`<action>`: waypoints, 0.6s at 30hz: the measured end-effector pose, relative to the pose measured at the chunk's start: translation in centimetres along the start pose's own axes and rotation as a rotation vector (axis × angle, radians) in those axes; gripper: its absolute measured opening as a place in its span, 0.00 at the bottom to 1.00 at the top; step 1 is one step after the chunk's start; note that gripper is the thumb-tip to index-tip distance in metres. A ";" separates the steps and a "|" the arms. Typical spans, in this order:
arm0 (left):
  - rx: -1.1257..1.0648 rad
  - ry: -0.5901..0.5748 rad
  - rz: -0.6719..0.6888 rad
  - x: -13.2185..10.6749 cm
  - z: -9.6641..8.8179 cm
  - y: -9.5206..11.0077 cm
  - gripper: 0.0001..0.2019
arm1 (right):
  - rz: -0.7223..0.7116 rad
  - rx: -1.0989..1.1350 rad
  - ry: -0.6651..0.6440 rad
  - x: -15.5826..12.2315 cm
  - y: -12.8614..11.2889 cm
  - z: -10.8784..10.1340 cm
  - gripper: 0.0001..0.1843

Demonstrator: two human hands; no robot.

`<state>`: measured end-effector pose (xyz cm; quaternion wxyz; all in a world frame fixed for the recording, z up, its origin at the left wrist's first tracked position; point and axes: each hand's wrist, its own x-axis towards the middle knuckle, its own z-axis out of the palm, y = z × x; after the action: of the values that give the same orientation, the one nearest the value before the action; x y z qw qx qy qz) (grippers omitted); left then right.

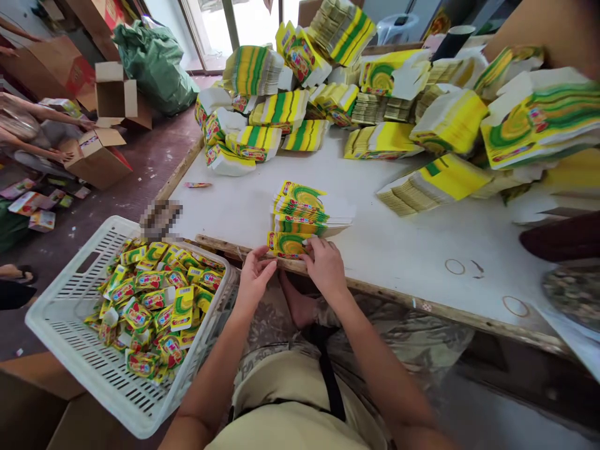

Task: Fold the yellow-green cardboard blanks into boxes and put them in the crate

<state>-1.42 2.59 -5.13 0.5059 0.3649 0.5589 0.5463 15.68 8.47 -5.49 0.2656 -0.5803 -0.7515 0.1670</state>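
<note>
- Right hand [327,265], center of frame: thumb and fingertips pinching right end of front carton [287,244], yellow-green, lying at near edge of table.
- Left hand [255,275], just left of it: fingers half curled, thumb apart from index; fingertips near carton's left end, can't tell if touching.
- Carton stack [300,203] directly behind front carton, center of frame; flat printed cartons fanned out, white flaps pointing right.
- White table [234,212] across middle and right of frame, worn wooden edge.
- Banded-looking carton bundles [279,109] heaped along upper middle and upper right, several tilted or lying on others.
- Small thin packet [197,185] alone on table, left of the stack.
- White slatted basket [75,269], lower left, against table edge; heap of small filled-out packs [159,300] inside, same colors.
- Two thin rings, likely rubber bands [446,265], right side of tabletop.
- Dark red object [560,237], right edge of frame, too cropped to identify.
- Upper left: green bag [154,65], open cardboard box [115,94] on floor.
- Co-worker's hand [70,150], far left, at another box [96,159].
</note>
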 end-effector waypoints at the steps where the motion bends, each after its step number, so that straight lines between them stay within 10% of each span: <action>1: 0.002 0.000 -0.001 0.0 0.1 0.0 0.25 | -0.005 0.008 -0.014 0.0 0.0 0.0 0.10; 11: -0.004 -0.027 -0.049 -1.7 0.2 0.3 0.23 | 0.057 0.104 -0.002 0.4 0.5 0.5 0.07; 18: -0.110 -0.046 -0.065 -2.5 0.7 0.4 0.26 | 0.014 0.272 0.037 -0.9 -1.1 -3.2 0.05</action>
<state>-0.21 0.38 -4.21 0.5553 0.3309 0.5279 0.5509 16.92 7.09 -2.48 0.3544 -0.5473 -0.7128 0.2584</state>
